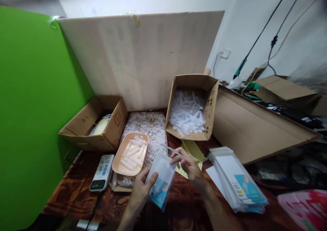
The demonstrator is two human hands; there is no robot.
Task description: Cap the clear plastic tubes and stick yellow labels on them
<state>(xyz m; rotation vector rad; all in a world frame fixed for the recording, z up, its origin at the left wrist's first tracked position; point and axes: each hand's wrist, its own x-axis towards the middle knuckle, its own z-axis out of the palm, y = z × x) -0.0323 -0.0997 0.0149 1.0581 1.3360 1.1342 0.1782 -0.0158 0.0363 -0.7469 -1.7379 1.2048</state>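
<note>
My left hand [143, 186] is closed on the left side of a clear plastic bag [161, 176] with a printed blue card in its lower part. At the bag's upper right corner, my right hand [187, 164] pinches the edge with bent fingers. A thin pale strip [168, 147] runs above the bag into these fingers; whether it is the bag's flap or a separate piece I cannot tell. Left of the bag, a peach tray [114, 163] of clear tubes rests on a shallow box [155, 129] full of small white pieces.
A carton [212, 117] of clear tubes leans at the back, with yellow sheets [190, 147] below it. Stacked packaged bags [238, 183] lie on the right. At left are a power bank [102, 173] with a cable and another carton [107, 135]. Cardboard panels [143, 61] stand behind.
</note>
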